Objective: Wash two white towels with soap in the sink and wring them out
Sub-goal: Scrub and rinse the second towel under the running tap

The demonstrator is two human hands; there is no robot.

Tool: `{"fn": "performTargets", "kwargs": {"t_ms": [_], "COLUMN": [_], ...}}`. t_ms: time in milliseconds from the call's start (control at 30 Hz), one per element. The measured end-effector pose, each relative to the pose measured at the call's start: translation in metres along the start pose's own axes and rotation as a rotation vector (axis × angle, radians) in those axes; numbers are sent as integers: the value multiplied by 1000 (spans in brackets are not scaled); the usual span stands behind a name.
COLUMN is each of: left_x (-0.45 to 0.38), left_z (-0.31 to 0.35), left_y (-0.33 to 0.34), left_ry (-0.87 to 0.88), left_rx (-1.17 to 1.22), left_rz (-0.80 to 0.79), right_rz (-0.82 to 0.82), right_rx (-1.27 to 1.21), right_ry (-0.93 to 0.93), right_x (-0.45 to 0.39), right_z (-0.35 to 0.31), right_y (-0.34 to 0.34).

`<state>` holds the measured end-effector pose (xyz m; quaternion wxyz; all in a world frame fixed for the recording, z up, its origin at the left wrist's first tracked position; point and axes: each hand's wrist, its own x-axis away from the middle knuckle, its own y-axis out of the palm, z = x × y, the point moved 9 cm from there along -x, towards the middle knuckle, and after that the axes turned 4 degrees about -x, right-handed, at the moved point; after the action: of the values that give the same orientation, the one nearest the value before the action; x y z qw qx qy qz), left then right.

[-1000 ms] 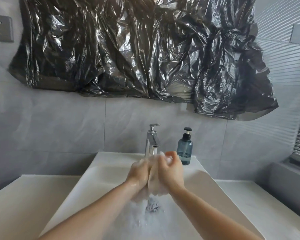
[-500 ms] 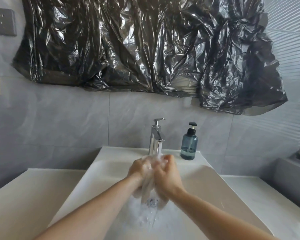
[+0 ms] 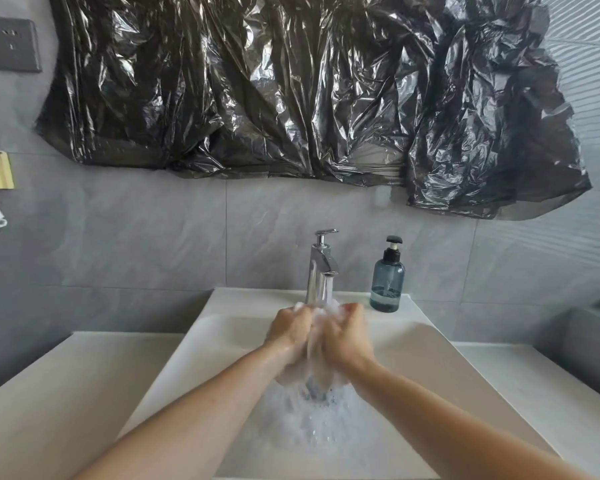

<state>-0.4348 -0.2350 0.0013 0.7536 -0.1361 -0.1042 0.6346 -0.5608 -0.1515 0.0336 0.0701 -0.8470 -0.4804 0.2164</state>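
a white towel (image 3: 317, 336) is held bunched between the left hand (image 3: 289, 330) and the right hand (image 3: 347, 336), directly under the faucet (image 3: 321, 268), from whose spout a stream of water runs onto it. the fingers of both hands are curled round the wet cloth, which is squeezed between the palms above the sink (image 3: 440, 362). foam (image 3: 312, 424) is spread over the basin floor below the hands.

the towel is judged to be soft and limp, heavy with water and slippery with lather. a bunched grip with the whole palm is likely to serve better than a pinch at a corner, since the cloth would sag and slide. for wringing, it would best be taken at two ends and twisted.

much is hidden. most of the towel is covered by the hands and blurred by water and suds, so its size and folds cannot be made out. whether a second towel lies under the foam cannot be told. the drain is only dimly seen beneath the hands. the near edge of the sink and the forearms are cut off by the frame. a blue soap dispenser (image 3: 387, 282) stands on the ledge just right of the faucet, apart from the hands.
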Motion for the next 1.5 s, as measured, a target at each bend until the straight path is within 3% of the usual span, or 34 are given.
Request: {"fn": "performTargets", "kwargs": {"t_ms": [100,300,467,667,833,1033,1133,1367,1500], "left_x": [-18,13,7,19,31,49,58,55,59], "left_z": [-16,6,-6,17,27,31,15,-11,-12], "left_y": [-1,14,-13,-13,-2,-25,-25,-28,-19], "left_ry": [-34,112,31,161,192,212,196,154,157], "left_rx": [13,-207,-253,-253,-439,-679,-871,-1078,-1076], "left_rz": [19,-63,77,89,115,160,107,3,-31], "right_rz": [-93,-47,-198,-87,-67,-197,-255,-521,-646], "right_rx": [27,136,125,62,95,158,314,673,851], "right_ry": [-67,-8,-142,-109,-35,-33,-39,-56,-139], "right_x": [8,-10,21,7,5,29,35,34,47], "right_z": [-2,7,-8,-5,10,9,16,34,26], "right_y": [11,-12,12,-2,-16,-6,-2,25,30]}}
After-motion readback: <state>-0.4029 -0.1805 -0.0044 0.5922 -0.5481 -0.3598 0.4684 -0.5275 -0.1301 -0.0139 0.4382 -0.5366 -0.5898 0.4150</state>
